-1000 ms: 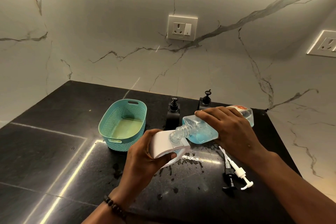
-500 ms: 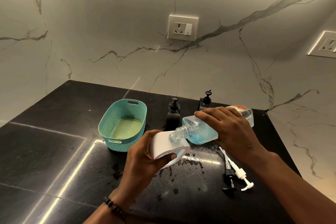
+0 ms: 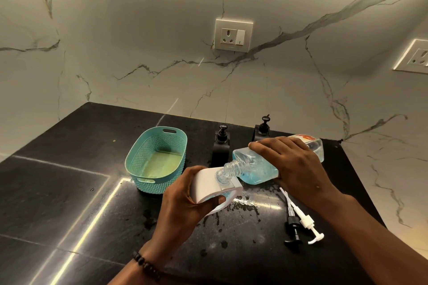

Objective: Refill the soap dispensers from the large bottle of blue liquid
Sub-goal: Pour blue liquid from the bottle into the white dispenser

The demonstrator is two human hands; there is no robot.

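My right hand (image 3: 294, 169) grips the large clear bottle of blue liquid (image 3: 257, 169), tipped almost flat with its ribbed neck pointing down-left. The neck rests in the open top of a white soap dispenser (image 3: 208, 183), which my left hand (image 3: 183, 206) holds tilted just above the black counter. Blue liquid fills the lower half of the bottle. Two black pump dispensers (image 3: 221, 146) (image 3: 262, 128) stand upright behind, near the wall. A black pump head (image 3: 293, 229) and a white pump head (image 3: 309, 227) lie loose on the counter to the right.
A teal perforated basket (image 3: 157, 159) sits left of the dispensers. Wet splashes (image 3: 240, 206) spot the black counter (image 3: 58, 192) under the white dispenser. Marble walls with power sockets (image 3: 232, 35) close the back and right sides.
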